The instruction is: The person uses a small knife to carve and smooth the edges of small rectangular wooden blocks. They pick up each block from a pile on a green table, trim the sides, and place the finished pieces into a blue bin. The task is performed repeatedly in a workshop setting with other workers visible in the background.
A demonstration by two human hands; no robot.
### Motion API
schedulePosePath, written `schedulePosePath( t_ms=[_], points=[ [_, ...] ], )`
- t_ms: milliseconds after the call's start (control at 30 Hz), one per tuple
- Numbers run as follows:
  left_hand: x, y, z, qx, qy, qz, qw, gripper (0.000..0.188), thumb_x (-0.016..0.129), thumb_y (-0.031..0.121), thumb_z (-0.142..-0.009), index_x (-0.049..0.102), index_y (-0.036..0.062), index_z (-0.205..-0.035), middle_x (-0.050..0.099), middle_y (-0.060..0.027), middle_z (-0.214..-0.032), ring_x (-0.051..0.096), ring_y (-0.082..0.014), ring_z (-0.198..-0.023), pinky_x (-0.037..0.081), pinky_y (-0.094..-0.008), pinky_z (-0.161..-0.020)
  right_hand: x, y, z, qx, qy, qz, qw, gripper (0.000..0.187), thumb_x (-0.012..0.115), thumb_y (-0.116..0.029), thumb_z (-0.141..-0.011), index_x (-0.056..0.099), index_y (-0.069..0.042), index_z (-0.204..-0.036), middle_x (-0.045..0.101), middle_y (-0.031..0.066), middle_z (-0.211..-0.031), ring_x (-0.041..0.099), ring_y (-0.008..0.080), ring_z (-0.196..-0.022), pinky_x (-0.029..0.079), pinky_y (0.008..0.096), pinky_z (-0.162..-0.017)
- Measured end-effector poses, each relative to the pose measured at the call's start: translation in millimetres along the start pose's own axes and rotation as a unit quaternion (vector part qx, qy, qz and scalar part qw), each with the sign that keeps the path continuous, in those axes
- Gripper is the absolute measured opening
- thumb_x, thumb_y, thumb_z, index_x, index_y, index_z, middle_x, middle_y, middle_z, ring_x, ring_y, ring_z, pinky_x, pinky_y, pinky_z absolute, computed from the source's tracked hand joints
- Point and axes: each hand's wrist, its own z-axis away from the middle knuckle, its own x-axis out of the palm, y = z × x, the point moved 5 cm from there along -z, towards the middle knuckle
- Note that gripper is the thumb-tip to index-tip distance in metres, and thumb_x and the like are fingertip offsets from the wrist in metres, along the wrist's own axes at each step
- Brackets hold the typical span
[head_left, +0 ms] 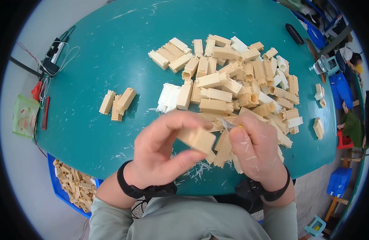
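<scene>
My left hand (154,146) is closed round a beige, box-shaped plastic piece (203,140), its squared end turned toward me. In my right hand (258,146) is a small trimming knife (227,125); its thin blade pokes out past the thumb beside a bit of yellow, and the rest of it is hidden in the fist. The blade is close to the far end of the held piece, but I cannot tell whether they touch. Beyond both hands spreads a heap of similar pieces (216,94), mostly beige with some white, several with jagged ends.
Pale shavings (198,172) litter the green table (100,52). A few pieces (117,103) lie apart at left, others (318,128) at right. A blue crate (68,200) full of pieces stands lower left. A black object (294,34) lies far right; a power strip (54,54) is far left.
</scene>
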Motion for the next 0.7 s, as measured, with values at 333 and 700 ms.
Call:
schedulePosePath(
  t_ms=[333, 700],
  points=[
    [-6.8, -6.5, 3.3, 0.050, 0.053, -0.034, 0.997, 0.051, 0.073, 0.012, -0.070, 0.040, 0.0073, -0.110, 0.047, -0.0090, -0.094, 0.054, -0.0155, -0.075, 0.044, -0.0281, -0.066, 5.1, -6.5, 0.8, -0.022, -0.028, 0.004, 0.999, 0.024, 0.061, -0.024, -0.081, 0.053, -0.003, -0.073, 0.049, 0.0118, -0.059, 0.050, 0.0285, -0.051, 0.039, 0.0336, -0.046],
    [-4.6, -1.3, 0.2, 0.030, -0.011, -0.046, 0.998, 0.043, 0.065, 0.020, -0.080, 0.040, 0.0040, -0.111, 0.055, -0.0140, -0.097, 0.056, -0.0173, -0.084, 0.046, -0.0274, -0.073, 6.2, -10.4, 4.3, -0.093, -0.059, 0.015, 0.994, 0.026, 0.064, -0.026, -0.078, 0.053, -0.003, -0.073, 0.050, 0.0101, -0.060, 0.051, 0.0268, -0.051, 0.038, 0.0330, -0.044]
  ],
)
